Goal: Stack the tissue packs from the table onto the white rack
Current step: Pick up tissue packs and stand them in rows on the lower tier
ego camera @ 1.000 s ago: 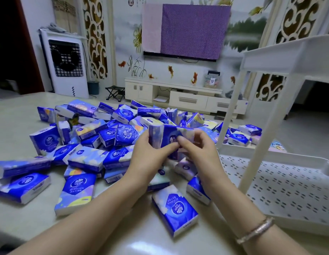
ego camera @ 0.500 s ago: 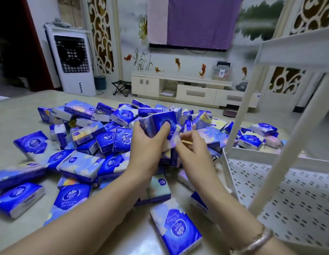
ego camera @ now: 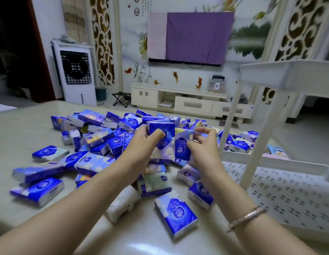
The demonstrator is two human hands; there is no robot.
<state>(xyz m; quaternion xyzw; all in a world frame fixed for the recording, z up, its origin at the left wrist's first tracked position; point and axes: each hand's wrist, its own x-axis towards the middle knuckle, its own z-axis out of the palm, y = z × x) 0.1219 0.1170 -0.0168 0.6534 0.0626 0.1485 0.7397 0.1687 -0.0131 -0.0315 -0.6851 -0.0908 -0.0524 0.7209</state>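
Observation:
A heap of blue and white tissue packs (ego camera: 97,137) covers the middle of the beige table (ego camera: 22,126). My left hand (ego camera: 141,146) grips an upright stack of packs (ego camera: 162,129) above the heap, thumb across the front. Just to its right, my right hand (ego camera: 204,148) pinches another pack (ego camera: 183,146) held against that stack. The white rack (ego camera: 296,192) stands on the table at the right, its perforated lower shelf bare and its upper shelf (ego camera: 288,74) above. One loose pack (ego camera: 175,216) lies nearest to me.
Thin white rack legs (ego camera: 261,142) rise right of my hands. More packs (ego camera: 241,144) lie behind the rack's far edge. Beyond the table are a TV cabinet (ego camera: 189,102), a covered screen and a white air cooler (ego camera: 75,74).
Both hands have lifted a little with the packs and the right hand now holds a second pack against the left hand's stack. The camera tilted up slightly.

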